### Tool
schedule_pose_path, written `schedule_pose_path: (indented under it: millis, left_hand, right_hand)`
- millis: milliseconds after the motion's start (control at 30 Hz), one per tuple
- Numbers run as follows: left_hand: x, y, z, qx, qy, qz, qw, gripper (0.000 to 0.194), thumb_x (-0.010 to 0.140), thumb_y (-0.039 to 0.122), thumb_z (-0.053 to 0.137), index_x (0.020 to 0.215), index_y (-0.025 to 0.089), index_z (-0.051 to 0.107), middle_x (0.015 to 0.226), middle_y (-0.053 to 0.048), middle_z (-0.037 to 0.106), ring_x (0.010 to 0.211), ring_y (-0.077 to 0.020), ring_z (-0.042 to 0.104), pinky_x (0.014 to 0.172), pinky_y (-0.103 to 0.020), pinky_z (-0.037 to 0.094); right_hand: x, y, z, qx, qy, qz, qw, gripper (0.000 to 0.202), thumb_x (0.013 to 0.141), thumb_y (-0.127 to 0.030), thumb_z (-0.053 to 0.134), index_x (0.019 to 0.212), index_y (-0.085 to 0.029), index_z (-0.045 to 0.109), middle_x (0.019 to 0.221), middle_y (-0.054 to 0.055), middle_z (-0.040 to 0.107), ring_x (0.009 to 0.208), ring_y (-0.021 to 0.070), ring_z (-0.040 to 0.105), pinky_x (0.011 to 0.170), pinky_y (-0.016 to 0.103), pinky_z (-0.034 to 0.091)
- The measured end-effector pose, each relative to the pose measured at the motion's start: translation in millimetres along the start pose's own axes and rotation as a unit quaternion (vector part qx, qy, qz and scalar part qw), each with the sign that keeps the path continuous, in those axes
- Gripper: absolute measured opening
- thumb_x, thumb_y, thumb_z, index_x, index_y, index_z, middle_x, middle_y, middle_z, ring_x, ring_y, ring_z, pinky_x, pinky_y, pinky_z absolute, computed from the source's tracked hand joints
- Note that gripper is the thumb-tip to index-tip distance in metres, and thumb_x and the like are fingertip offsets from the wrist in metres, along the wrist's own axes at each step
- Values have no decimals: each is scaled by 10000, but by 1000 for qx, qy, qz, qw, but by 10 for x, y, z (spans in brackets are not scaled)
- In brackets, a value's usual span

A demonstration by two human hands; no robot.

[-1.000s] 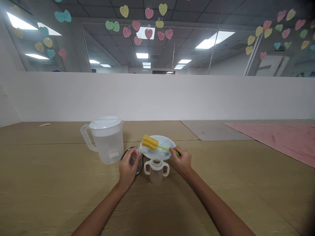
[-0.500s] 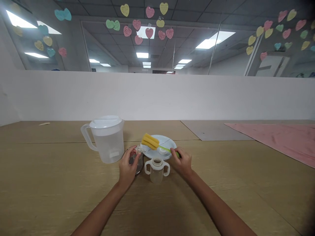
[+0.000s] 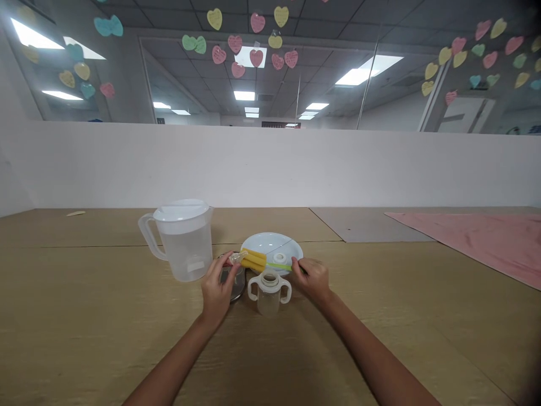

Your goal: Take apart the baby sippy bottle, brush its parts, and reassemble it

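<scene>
My left hand (image 3: 218,286) pinches a small clear bottle nipple (image 3: 238,257) between thumb and fingers. In my right hand (image 3: 311,278) is the thin green handle of a yellow sponge bottle brush (image 3: 254,260). The sponge head points left and meets the nipple; whether its tip is inside, I cannot tell. Below and between my hands a baby bottle (image 3: 269,301) with two white side handles stands upright, its top uncovered. Behind it lies a white plate (image 3: 256,240) with a white ring (image 3: 279,257) on it. A dark metal-rimmed dish (image 3: 239,288) is partly hidden by my left hand.
A lidded, translucent pitcher (image 3: 188,248) stands left of my left hand, its handle to the left. A pink cloth (image 3: 477,239) covers the far right of the wooden table (image 3: 105,327). A white wall (image 3: 270,166) rises behind.
The yellow sponge head has come down and left, from above the plate's edge to the nipple. Both hands have barely moved; the left tilts slightly. The bottle and pitcher stay put.
</scene>
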State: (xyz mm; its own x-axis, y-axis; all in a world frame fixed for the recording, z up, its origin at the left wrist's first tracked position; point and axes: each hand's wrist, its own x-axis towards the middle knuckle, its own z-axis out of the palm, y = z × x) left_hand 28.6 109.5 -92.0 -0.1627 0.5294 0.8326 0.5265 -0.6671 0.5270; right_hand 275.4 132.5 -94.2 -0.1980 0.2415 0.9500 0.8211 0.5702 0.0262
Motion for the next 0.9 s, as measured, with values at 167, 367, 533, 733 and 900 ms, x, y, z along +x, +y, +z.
schedule_pose_path:
  millis: [167,367,533,733,900]
  left_hand:
    - [21,16,-2,-6,9,-23,1000,280,844,396,554,1020,187,612,920,-52,566,818,-177,558,753,-299,484]
    - [15,-33,22,-64,-22,-88,994,272,822,399,586,991,186,587,956,-51,608,859,-190,582,803,-322,477]
    - [21,-49,33,-43,-10,-84,995,254,802,414,609,920,191,597,898,-34,592,822,-184,573,781,-318,476]
    - [25,-38,19,-23,-13,-72,997,281,795,443,605,916,190,588,879,-34,572,820,-188,558,769,-326,474]
    - [23,-37,24,-20,-7,-59,998,269,782,429,625,901,192,585,870,-29,564,817,-185,554,774,-326,475]
  right_hand:
    - [0,2,-4,2,9,8,1000,448,898,-195,474,458,-149,401,433,-35,345,431,70,276,484,252,201]
    - [-1,3,5,7,14,8,1000,449,890,-188,481,450,-149,403,431,-37,343,431,69,273,486,252,199]
    - [-23,12,11,8,19,9,1000,444,885,-184,486,453,-149,392,434,-40,332,435,69,264,485,253,195]
    - [-7,3,17,12,22,17,1000,440,884,-177,486,459,-148,377,445,-43,316,440,68,253,482,250,193]
    - [-5,-1,13,14,24,22,999,448,888,-177,476,453,-148,370,443,-43,306,439,66,248,478,246,194]
